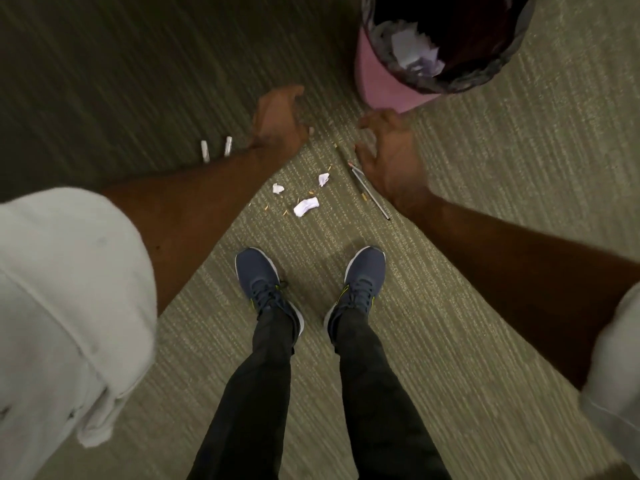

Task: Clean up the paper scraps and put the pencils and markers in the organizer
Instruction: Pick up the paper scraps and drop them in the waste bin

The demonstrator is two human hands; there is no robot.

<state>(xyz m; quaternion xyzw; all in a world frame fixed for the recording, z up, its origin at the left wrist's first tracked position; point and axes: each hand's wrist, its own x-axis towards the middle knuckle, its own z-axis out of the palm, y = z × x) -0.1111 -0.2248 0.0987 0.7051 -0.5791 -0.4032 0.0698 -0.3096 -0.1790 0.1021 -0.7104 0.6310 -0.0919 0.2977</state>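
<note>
Three crumpled white paper scraps lie on the carpet ahead of my shoes: a large scrap (306,206), a small scrap (278,188) and another scrap (323,179). Tiny orange shavings are scattered around them. Pencils (367,188) lie in a line to their right, partly under my right hand (384,150). That hand hovers above them, fingers loosely curled, holding nothing. My left hand (277,119) hangs above the carpet to the upper left of the scraps, relaxed and empty. Two white markers (216,150) lie left of my left wrist.
A pink waste bin (384,84) with a black liner stands at the upper right and holds white paper (414,51). My two dark blue shoes (311,282) stand just below the scraps. Striped green carpet covers the floor. No organizer is in view.
</note>
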